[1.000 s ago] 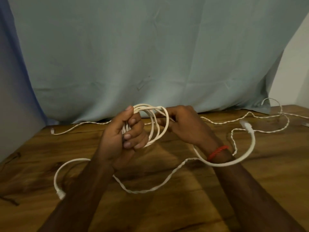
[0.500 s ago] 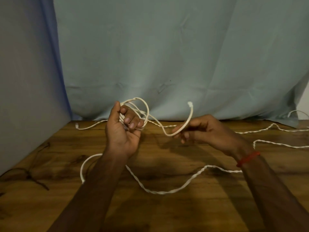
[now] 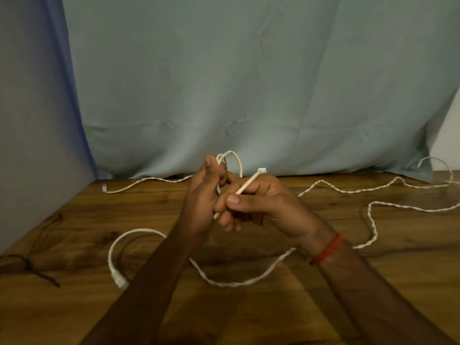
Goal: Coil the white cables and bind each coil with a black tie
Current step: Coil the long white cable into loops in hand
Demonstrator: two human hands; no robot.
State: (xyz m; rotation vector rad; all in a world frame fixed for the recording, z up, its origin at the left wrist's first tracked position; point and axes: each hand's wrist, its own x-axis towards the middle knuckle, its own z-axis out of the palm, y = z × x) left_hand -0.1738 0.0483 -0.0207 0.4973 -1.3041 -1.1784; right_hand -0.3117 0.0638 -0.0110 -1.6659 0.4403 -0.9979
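**Coil in hand, not yet bound**

The left hand (image 3: 201, 202) grips a small coil (image 3: 235, 159) above the table (image 3: 74, 312), fingers curled round the loops. The right hand (image 3: 266, 205), pressed against the left, pinches the tail (image 3: 250, 183) below its plug.

Risk: the stiff loops may spring open if the left grip slackens during a reach for the tie (image 3: 44, 277), which lies well apart at the far left. The twisted cable (image 3: 373, 221) beneath the wrists may snag.

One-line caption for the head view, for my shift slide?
Left hand holds a white cable coil while the right hand pinches its plug end above the wooden table.
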